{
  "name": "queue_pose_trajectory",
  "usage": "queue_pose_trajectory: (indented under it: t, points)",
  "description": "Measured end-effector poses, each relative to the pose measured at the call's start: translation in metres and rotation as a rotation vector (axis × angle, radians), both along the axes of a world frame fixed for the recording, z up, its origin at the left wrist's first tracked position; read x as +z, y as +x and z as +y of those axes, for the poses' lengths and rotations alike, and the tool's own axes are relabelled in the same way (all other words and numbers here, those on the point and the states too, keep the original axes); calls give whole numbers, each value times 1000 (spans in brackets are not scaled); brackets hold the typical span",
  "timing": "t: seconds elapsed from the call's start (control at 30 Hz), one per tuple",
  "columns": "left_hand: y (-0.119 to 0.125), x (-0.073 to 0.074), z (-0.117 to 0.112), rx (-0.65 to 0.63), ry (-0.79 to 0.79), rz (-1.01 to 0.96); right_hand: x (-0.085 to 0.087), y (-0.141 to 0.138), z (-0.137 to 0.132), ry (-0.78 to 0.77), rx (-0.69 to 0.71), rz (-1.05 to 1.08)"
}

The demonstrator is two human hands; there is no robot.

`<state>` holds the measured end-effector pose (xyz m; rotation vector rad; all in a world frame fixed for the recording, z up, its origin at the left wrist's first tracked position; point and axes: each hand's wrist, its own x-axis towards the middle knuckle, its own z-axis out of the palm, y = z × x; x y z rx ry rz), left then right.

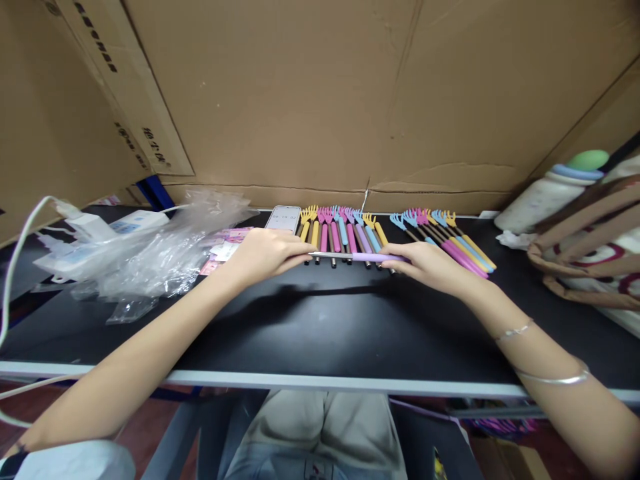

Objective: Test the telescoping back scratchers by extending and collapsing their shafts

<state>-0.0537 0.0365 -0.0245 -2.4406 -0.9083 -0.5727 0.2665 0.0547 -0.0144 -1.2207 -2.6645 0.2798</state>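
Observation:
Stretched level between my two hands, above the black table, is a back scratcher (370,257) with a purple handle and a metal rod. My left hand (270,252) is closed on the rod end. Its claw does not show and seems hidden by that hand. The fingers of my right hand (429,265) pinch the outer end of the purple handle. Just behind lies a row of back scratchers (343,233) in yellow, pink, blue and purple, claws toward the back. Beyond my right hand a second group of back scratchers (457,247) lies slanted.
Crumpled clear plastic bags (155,247) and a white power strip (135,223) with cables lie at left. A phone (283,218) leans near the cardboard wall (320,100). A bottle (545,197) and a fabric bag (600,247) stand at right. The table edge (320,381) runs in front.

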Motion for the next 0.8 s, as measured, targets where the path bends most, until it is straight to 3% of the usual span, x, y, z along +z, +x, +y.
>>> queue_pose_trajectory:
  t: [0.2, 0.27, 0.33, 0.47, 0.57, 0.7, 0.8]
  points:
    - [5, 0, -5, -50, 75, 65, 0, 3, 1, -586, 159, 46]
    - [7, -2, -6, -57, 54, 68, 0, 3, 1, -676, 196, 37]
    - [8, -3, -6, -40, 33, 57, 0, 3, 1, -628, 150, 48]
    - [8, -5, -3, 78, -82, 33, -1, 2, 3, -280, -21, 78]
    - [7, -2, -3, 171, -227, 87, -2, 3, 5, -103, -41, 38]
    - [6, 2, -4, 169, -360, 170, -7, 3, 7, -145, 14, -34]
    - [3, 1, -2, 119, -344, 149, -10, 3, 7, -209, 49, -19]
